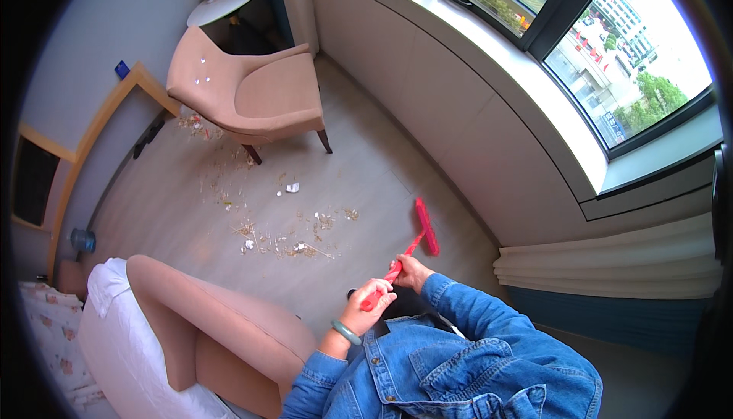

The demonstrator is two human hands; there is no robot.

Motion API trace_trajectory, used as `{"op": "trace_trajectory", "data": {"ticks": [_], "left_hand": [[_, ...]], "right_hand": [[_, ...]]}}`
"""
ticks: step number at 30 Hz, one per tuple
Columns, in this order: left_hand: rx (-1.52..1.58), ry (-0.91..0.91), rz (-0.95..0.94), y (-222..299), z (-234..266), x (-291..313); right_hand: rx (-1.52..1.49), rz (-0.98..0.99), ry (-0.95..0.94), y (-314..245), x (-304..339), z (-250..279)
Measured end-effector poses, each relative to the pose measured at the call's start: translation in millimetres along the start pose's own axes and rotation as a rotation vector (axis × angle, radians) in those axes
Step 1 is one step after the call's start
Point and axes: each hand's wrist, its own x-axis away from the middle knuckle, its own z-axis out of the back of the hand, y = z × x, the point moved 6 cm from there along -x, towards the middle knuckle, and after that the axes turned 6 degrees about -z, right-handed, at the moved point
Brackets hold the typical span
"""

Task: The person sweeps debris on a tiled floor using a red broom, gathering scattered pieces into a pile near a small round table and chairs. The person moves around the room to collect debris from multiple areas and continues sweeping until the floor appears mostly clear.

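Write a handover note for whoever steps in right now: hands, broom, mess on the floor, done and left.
Left hand: closed on the lower end of the red broom handle.
Right hand: closed on the handle further up, nearer the head.
Broom head rests on the floor near the window wall, right of the mess.
Debris: scattered scraps lie from beside the pink armchair to mid-floor, not gathered into one pile.
Done: nothing visibly collected.
Left: sweeping all the scraps together. No dustpan in view.
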Motion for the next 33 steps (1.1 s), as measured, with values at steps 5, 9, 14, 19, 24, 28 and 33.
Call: {"op": "trace_trajectory", "data": {"ticks": [5, 9, 14, 19, 24, 28, 33], "left_hand": [[-0.052, 0.107, 0.039, 1.2, 13.9, -1.7], [-0.189, 0.175, -0.027, 34.0, 28.9, -2.4], [-0.348, 0.265, 0.019, 80.0, 26.5, -15.7], [-0.624, 0.189, 0.056, 116.5, -12.6, -63.4], [-0.632, 0.125, -0.068, 144.7, -38.3, -102.2], [-0.536, 0.048, -0.083, 140.5, -51.7, -123.9], [-0.256, -0.073, -0.103, 98.8, -58.5, -154.6]], "right_hand": [[0.158, -0.057, 0.066, 8.0, -25.8, -12.3], [0.337, -0.127, -0.084, 24.7, -32.2, -57.1], [0.371, -0.315, -0.247, 53.5, -24.5, -109.3], [0.341, -0.323, -0.297, 22.9, 16.4, -134.0], [0.227, -0.295, -0.416, -25.8, 64.0, -136.1], [0.147, -0.153, -0.387, -83.4, 75.6, -111.9], [0.218, -0.024, -0.203, -152.9, 59.9, -66.7]]}}
